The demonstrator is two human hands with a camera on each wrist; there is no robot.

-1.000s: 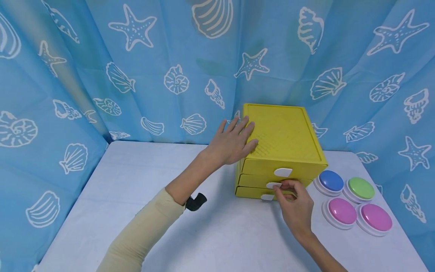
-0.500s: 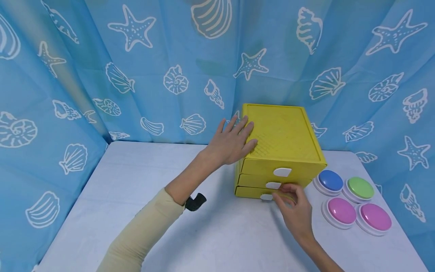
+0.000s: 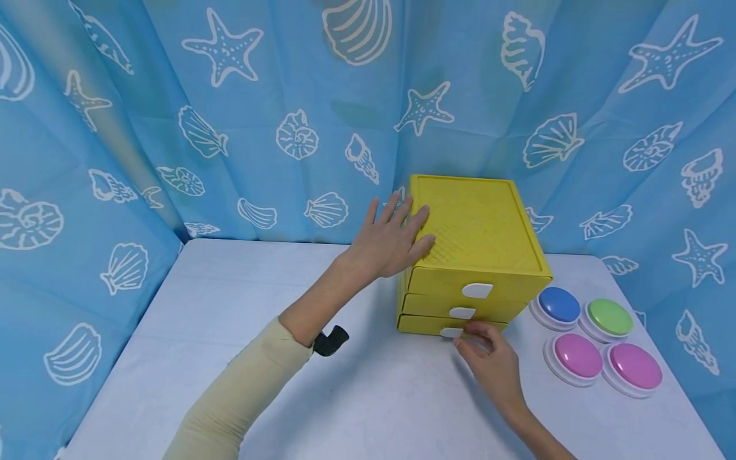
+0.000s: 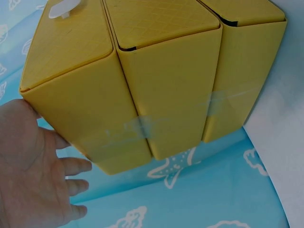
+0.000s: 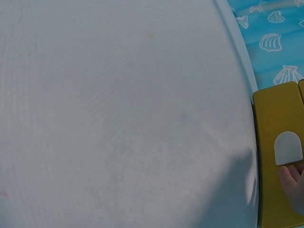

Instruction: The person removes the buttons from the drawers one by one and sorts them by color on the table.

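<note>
A yellow three-drawer box [image 3: 477, 223] stands on the table, all its drawers pushed in. Each drawer has a white tab handle; the top handle [image 3: 477, 291] and middle handle [image 3: 462, 313] are untouched. My left hand [image 3: 382, 249] rests with spread fingers on the box's top left edge. In the left wrist view its palm [image 4: 28, 166] faces up beside the box's side wall [image 4: 175, 95]. My right hand [image 3: 494, 367] pinches the right end of the bottom drawer handle [image 3: 451, 332] between thumb and index finger. The right wrist view shows its fingertips at that handle [image 5: 288, 148].
To the right of the box are several round push buttons: a blue button [image 3: 559, 305], a green button [image 3: 611, 317] and two pink buttons [image 3: 579, 356]. A black strap piece [image 3: 331, 341] shows by the left sleeve. A blue shell-patterned curtain [image 3: 299, 96] surrounds the white table [image 3: 241, 300].
My right hand has moved down and slightly left, from the middle drawer's handle to the bottom one. The left hand stays on the box's edge with its fingers slightly shifted. The drawers look unchanged.
</note>
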